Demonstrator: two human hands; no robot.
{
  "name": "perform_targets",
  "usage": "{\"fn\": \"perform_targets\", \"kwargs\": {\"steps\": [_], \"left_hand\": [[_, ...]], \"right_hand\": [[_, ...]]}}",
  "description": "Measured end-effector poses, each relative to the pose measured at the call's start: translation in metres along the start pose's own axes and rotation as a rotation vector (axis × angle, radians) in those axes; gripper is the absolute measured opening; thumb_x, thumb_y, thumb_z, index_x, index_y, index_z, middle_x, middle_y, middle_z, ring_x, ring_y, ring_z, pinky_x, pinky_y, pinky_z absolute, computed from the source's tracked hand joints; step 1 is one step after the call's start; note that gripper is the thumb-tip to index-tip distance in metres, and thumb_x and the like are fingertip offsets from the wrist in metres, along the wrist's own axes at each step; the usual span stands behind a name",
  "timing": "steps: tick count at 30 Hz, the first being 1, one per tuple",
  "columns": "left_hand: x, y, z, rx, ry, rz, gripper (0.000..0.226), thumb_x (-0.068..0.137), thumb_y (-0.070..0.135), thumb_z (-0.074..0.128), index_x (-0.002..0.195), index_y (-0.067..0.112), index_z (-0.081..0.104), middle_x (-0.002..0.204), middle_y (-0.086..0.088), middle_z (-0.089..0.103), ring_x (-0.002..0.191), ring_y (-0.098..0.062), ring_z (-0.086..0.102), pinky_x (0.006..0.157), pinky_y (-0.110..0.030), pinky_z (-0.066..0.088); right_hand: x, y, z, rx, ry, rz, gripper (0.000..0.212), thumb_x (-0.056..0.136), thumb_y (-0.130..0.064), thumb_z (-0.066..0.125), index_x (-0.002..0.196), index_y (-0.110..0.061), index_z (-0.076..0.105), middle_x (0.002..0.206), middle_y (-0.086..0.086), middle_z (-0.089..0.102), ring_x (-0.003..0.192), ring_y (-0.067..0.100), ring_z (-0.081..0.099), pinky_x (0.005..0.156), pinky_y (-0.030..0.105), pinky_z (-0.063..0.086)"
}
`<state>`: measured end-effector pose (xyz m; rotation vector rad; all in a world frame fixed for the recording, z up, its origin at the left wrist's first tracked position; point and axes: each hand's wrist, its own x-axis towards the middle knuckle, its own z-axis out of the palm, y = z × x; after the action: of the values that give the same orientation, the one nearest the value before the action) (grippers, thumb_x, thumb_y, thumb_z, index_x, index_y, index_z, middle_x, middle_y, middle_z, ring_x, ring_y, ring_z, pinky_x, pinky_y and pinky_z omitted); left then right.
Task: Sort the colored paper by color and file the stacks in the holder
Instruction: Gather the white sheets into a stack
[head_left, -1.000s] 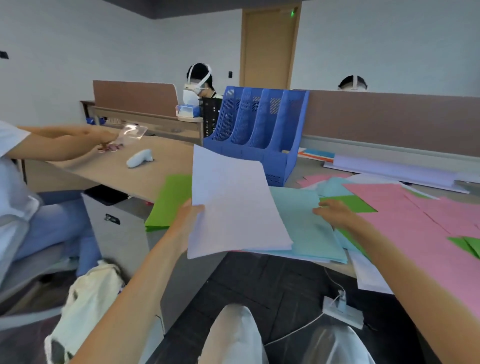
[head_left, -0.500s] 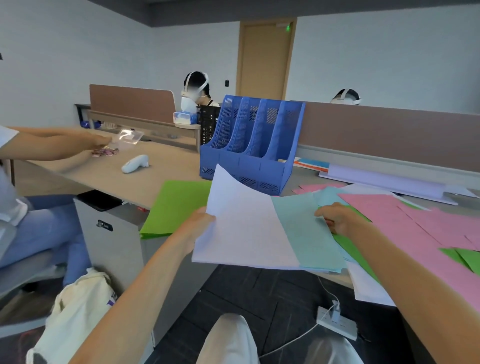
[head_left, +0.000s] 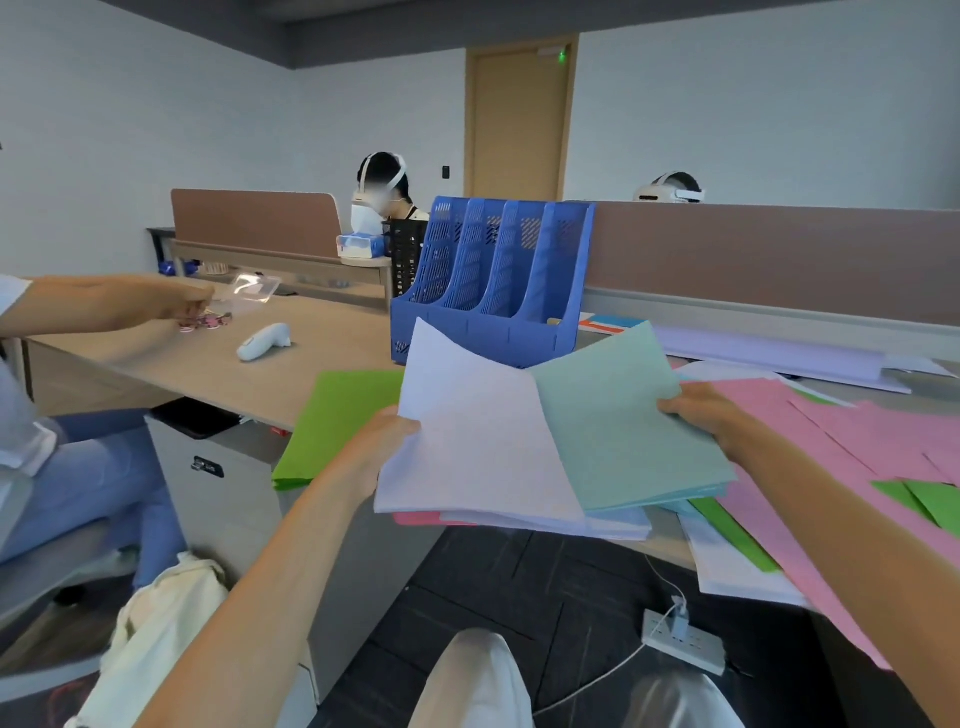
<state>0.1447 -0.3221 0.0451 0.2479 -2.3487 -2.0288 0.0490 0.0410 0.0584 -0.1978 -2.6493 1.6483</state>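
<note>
My left hand (head_left: 382, 441) grips the left edge of a pale lavender-white sheet stack (head_left: 478, 436), lifted off the desk. My right hand (head_left: 698, 408) grips the right edge of a light blue sheet stack (head_left: 618, 421) that overlaps it. Both stacks are raised in front of the blue file holder (head_left: 493, 280), whose slots look empty. More white and pink sheets lie underneath. Green sheets (head_left: 337, 421) lie at the left on the desk. Pink sheets (head_left: 852, 441) spread over the desk to the right, with green sheets (head_left: 924, 501) among them.
A person at the left works at the desk (head_left: 208, 364), near a white controller (head_left: 262, 341). Lavender paper (head_left: 769, 353) lies along the brown partition. A cabinet (head_left: 228, 493) stands under the desk. A power strip (head_left: 680, 642) and a cloth bag (head_left: 156, 634) are on the floor.
My right hand took hold of the light blue stack and lifted it off the desk. The white stack in my left hand dropped lower and flatter, and both stacks now fan out together.
</note>
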Motion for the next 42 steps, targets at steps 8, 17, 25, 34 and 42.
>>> {"fn": "perform_targets", "kwargs": {"steps": [8, 17, 25, 34, 42], "left_hand": [[0.011, 0.019, 0.023, 0.019, -0.052, 0.012, 0.028, 0.098, 0.001, 0.039, 0.118, 0.013, 0.054, 0.087, 0.000, 0.060, 0.073, -0.012, 0.056, 0.059, -0.021, 0.042], [0.028, 0.017, 0.052, 0.121, -0.063, -0.014, 0.032, 0.095, 0.002, 0.043, 0.125, 0.007, 0.054, 0.114, -0.015, 0.063, 0.092, -0.028, 0.060, 0.071, -0.031, 0.048], [0.028, 0.011, 0.060, 0.295, -0.097, -0.043, 0.024, 0.096, 0.002, 0.040, 0.087, 0.015, 0.059, 0.088, -0.006, 0.063, 0.077, -0.022, 0.059, 0.065, -0.027, 0.044], [0.040, 0.014, 0.066, 0.377, -0.135, -0.045, 0.026, 0.094, 0.006, 0.041, 0.112, 0.008, 0.060, 0.097, -0.009, 0.065, 0.080, -0.024, 0.061, 0.063, -0.025, 0.045], [0.050, -0.002, 0.057, 0.739, 0.002, 0.043, 0.031, 0.090, 0.020, 0.051, 0.119, 0.010, 0.048, 0.110, -0.006, 0.057, 0.102, -0.027, 0.057, 0.068, -0.030, 0.044]], "right_hand": [[0.005, 0.023, -0.084, 0.115, 0.095, 0.073, 0.026, 0.095, -0.009, 0.053, 0.117, 0.003, 0.061, 0.076, 0.010, 0.071, 0.058, 0.023, 0.068, 0.053, 0.028, 0.052], [0.001, 0.026, -0.122, 0.136, 0.238, 0.066, 0.019, 0.093, -0.009, 0.057, 0.110, -0.001, 0.061, 0.087, 0.013, 0.065, 0.062, 0.024, 0.063, 0.061, 0.032, 0.047], [0.000, 0.014, -0.097, 0.230, 0.143, 0.067, 0.009, 0.094, -0.009, 0.054, 0.094, -0.004, 0.063, 0.089, 0.015, 0.066, 0.070, 0.027, 0.062, 0.065, 0.036, 0.050], [0.001, 0.010, -0.062, 0.272, -0.032, 0.108, 0.024, 0.096, -0.017, 0.053, 0.114, -0.004, 0.061, 0.105, 0.018, 0.069, 0.088, 0.034, 0.066, 0.082, 0.044, 0.054], [0.000, 0.003, -0.016, 0.302, -0.132, 0.130, 0.026, 0.096, -0.011, 0.050, 0.118, -0.001, 0.060, 0.108, 0.019, 0.068, 0.090, 0.034, 0.066, 0.083, 0.043, 0.054]]}}
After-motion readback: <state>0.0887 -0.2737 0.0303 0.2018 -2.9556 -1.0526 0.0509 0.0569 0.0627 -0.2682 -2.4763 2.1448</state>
